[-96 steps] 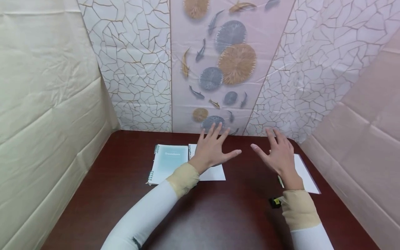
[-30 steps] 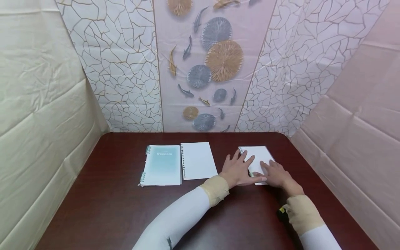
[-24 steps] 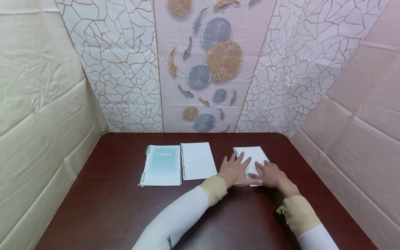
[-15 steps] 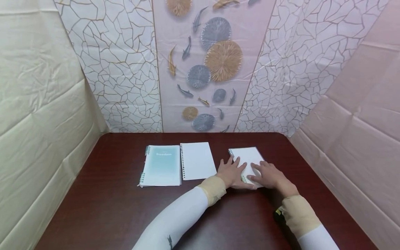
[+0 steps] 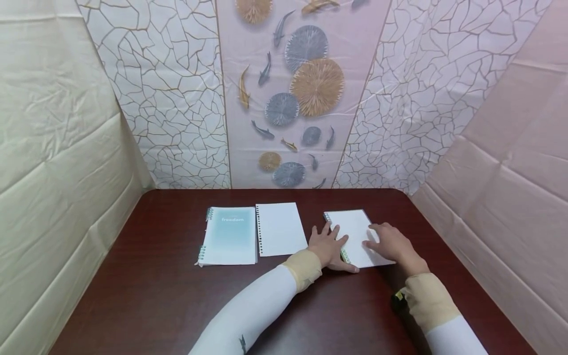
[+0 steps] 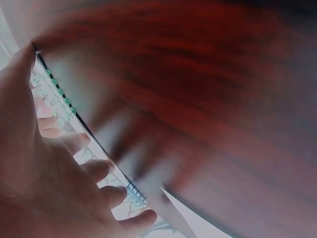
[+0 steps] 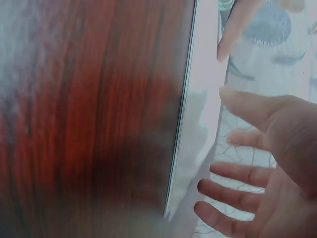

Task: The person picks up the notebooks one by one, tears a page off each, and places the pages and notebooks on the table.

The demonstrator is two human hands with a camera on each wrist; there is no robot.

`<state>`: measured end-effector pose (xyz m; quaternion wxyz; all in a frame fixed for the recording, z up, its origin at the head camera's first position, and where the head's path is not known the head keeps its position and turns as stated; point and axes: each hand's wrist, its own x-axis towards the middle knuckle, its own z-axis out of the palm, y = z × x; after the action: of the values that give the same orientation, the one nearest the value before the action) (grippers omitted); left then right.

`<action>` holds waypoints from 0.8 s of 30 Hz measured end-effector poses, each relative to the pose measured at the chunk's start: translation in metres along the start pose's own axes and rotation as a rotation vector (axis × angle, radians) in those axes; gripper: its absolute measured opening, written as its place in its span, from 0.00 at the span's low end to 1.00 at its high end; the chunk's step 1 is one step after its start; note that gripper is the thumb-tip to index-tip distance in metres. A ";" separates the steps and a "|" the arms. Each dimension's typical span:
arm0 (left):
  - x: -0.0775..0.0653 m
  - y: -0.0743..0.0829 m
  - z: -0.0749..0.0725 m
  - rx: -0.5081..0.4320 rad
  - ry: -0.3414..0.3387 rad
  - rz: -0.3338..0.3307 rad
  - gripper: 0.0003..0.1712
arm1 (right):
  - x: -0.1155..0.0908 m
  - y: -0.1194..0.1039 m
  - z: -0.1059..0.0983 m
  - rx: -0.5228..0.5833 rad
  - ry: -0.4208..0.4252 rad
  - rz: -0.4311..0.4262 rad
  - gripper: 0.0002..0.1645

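Nearest, at the bottom of the head view, come the white left sleeve (image 5: 239,308) and right sleeve (image 5: 457,337). A small black-and-yellow object (image 5: 398,301) lies on the dark wooden table (image 5: 284,315), partly hidden by the tan right cuff (image 5: 428,301); what it is cannot be told.

Beyond, on the right part of the table, a ring notebook (image 5: 355,229) lies flat, its blank white page up. The left hand (image 5: 327,250) is spread along its bound side, fingers apart, gripping nothing, and covers the middle of the binding from above. The left wrist view shows that side better: green rings (image 6: 59,94) near the thumb, blue rings (image 6: 134,194) further along.

The right hand (image 5: 392,245) is at the opposite edge, loose and holding nothing. From above only some of its fingers show; the right wrist view shows them spaced apart, and the notebook's thin layered edge. Whether these fingertips touch the page cannot be told.

To the left lie a punched white sheet (image 5: 281,229) and a teal notebook (image 5: 230,239) reading "freedom". Behind the table hangs a cloth (image 5: 288,118) with fish and round leaves.
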<state>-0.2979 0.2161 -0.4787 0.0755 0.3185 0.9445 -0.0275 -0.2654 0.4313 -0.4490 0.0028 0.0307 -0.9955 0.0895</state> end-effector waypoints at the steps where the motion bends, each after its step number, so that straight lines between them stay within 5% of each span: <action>1: 0.001 0.000 0.001 0.000 -0.003 -0.003 0.64 | 0.001 0.003 0.000 0.003 0.006 0.036 0.42; 6: -0.003 0.000 -0.003 0.002 -0.023 -0.011 0.63 | 0.006 0.015 0.001 0.085 0.015 0.178 0.43; 14: 0.004 0.002 0.004 -0.035 -0.050 -0.003 0.64 | 0.005 0.026 0.000 0.250 0.032 0.278 0.27; 24: 0.012 -0.001 0.012 -0.036 -0.016 0.022 0.65 | 0.008 0.028 -0.001 0.390 -0.022 0.398 0.29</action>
<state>-0.3064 0.2207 -0.4929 0.0890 0.3271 0.9407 -0.0120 -0.2753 0.4581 -0.4531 -0.0315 -0.1645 -0.9459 0.2778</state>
